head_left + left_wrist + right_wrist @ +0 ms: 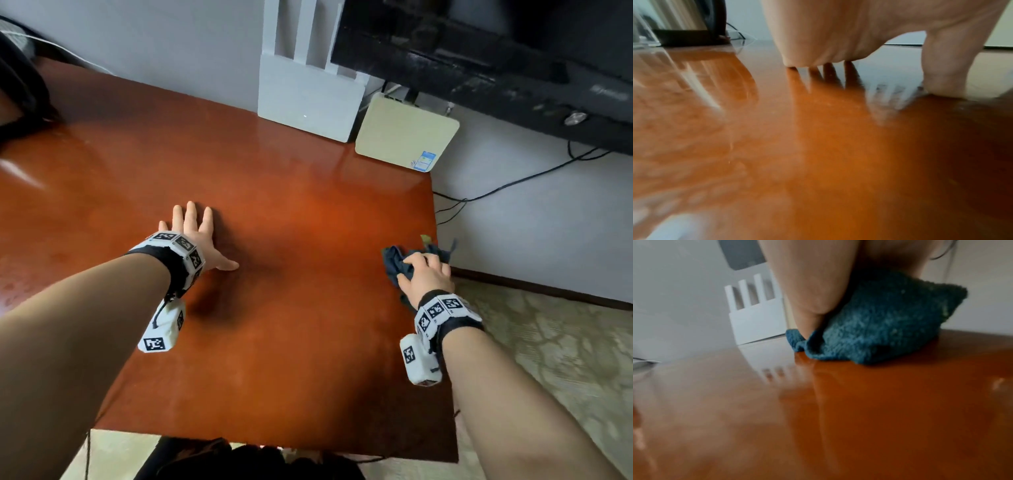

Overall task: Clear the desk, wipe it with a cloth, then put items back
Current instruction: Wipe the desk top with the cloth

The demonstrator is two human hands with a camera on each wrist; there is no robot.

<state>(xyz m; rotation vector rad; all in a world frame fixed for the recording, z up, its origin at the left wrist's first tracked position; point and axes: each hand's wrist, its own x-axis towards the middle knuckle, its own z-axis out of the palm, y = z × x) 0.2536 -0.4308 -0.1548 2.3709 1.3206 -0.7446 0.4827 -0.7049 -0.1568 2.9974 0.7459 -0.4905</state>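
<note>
The glossy red-brown desk fills the head view. My right hand grips a bunched dark blue cloth and holds it against the desk's right edge. In the right wrist view the cloth bulges out from under my thumb onto the desk. My left hand lies flat on the desk left of centre, fingers spread and straight. The left wrist view shows that palm and thumb resting on the shiny desk.
A white router with upright antennas and a cream flat box stand at the desk's far edge by the wall. A dark screen hangs above right. Cables trail along the wall. Patterned floor lies right of the desk.
</note>
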